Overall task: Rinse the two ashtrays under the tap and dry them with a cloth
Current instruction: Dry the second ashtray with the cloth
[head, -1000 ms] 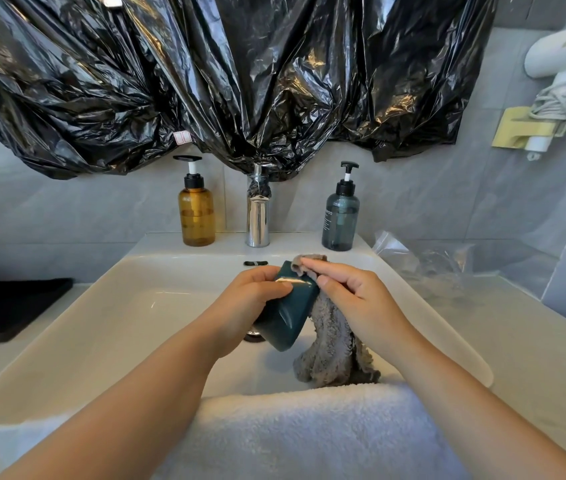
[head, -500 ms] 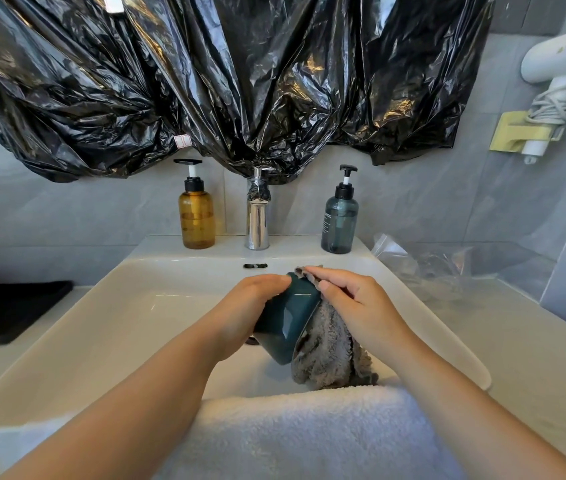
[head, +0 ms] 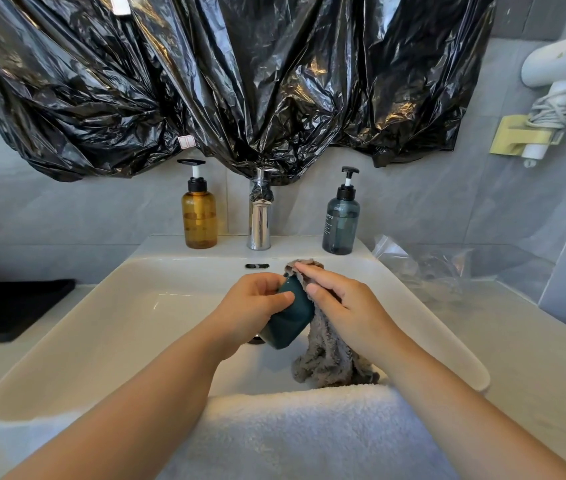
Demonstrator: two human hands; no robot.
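Over the white sink [head: 77, 337], my left hand [head: 253, 306] grips a dark teal ashtray [head: 288, 320], tilted with its underside toward me. My right hand [head: 340, 303] presses a grey fluffy cloth [head: 330, 362] against the ashtray's right side, thumb and fingers pinching the cloth at its upper rim. The cloth's loose end hangs down into the basin. The chrome tap [head: 259, 220] stands behind, with no water running. A second ashtray is not in view.
An amber pump bottle [head: 199, 216] and a blue-grey pump bottle [head: 341, 223] flank the tap. A white towel [head: 309, 431] lies over the sink's near edge. Clear plastic wrap [head: 423, 261] sits on the right counter, a black mat [head: 8, 306] on the left. Black plastic sheeting [head: 240, 81] hangs above.
The ashtray has turned in my left hand and the cloth has shifted along its rim under my right fingers. Both hands stay over the basin.
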